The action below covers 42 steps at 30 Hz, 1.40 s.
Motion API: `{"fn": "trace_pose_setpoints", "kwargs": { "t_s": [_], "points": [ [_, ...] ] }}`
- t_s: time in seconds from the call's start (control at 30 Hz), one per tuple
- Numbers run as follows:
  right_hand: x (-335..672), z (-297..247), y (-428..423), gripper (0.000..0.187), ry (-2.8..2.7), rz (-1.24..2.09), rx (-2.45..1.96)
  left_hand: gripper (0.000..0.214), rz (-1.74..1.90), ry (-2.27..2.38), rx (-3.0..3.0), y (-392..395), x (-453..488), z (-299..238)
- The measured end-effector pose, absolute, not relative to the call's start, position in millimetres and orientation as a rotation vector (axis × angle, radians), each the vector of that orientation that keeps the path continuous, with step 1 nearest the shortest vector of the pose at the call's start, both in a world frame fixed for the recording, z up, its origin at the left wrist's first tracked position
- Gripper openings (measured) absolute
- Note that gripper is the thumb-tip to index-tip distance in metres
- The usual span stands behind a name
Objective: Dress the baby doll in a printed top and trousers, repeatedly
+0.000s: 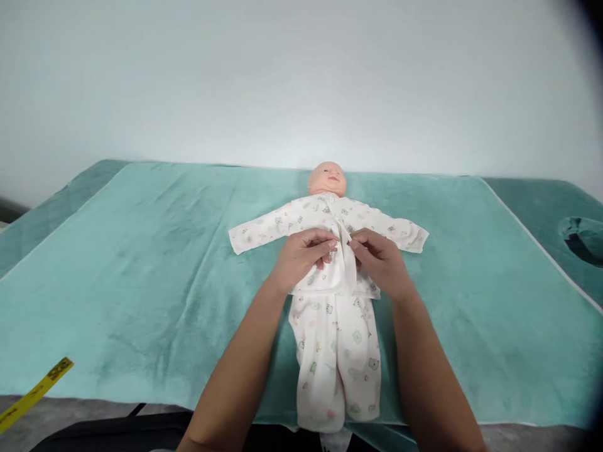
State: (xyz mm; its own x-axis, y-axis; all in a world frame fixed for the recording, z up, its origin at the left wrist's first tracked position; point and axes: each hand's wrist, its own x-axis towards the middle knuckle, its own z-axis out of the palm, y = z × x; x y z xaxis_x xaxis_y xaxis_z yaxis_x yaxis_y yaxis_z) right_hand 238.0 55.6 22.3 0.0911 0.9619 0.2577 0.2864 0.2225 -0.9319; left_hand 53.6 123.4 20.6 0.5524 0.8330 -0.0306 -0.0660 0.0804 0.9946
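A baby doll (328,178) lies on its back, its head toward the wall. It wears a white patterned baby jacket (301,215), sleeves spread out to both sides, and matching pants (339,358). Over the doll's chest, my left hand (308,252) pinches one front edge of the jacket. My right hand (379,257) pinches the other front edge, close beside it. Between my fingertips the front opening stands slightly raised and parted. Whether a snap or button sits under my fingers is too small to tell.
A light green plush cloth (141,270) covers the table under the doll, with a darker green cover (527,201) showing at the sides. A clear, round-edged object (584,242) lies at the far right. A yellow strip (35,395) shows at lower left. The white wall (301,81) stands behind.
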Motion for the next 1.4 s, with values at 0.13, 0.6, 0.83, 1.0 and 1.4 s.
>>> {"fn": "trace_pose_setpoints", "kwargs": {
  "t_s": [0.13, 0.6, 0.83, 1.0, 1.4],
  "points": [
    [227.9, 13.2, 58.2, 0.012, -1.320, 0.838, -1.153, 0.023, 0.787, 0.730, 1.300, 122.9, 52.8, 23.8],
    [223.7, 12.6, 59.7, 0.011, -1.270, 0.889, -1.026, 0.017, 0.831, 0.719, 1.264, 121.2, 53.0, 24.2],
    [223.5, 12.2, 60.0, 0.018, -1.181, 0.985, -1.179, 0.021, 0.802, 0.767, 1.322, 119.9, 53.5, 22.8],
    [218.8, 12.0, 59.6, 0.026, -1.218, 0.930, -1.243, 0.027, 0.772, 0.766, 1.370, 120.5, 51.8, 24.7],
    [219.2, 9.9, 60.3, 0.025, -1.222, 0.932, -1.286, 0.017, 0.776, 0.770, 1.347, 121.2, 51.7, 20.2]
  ]
}}
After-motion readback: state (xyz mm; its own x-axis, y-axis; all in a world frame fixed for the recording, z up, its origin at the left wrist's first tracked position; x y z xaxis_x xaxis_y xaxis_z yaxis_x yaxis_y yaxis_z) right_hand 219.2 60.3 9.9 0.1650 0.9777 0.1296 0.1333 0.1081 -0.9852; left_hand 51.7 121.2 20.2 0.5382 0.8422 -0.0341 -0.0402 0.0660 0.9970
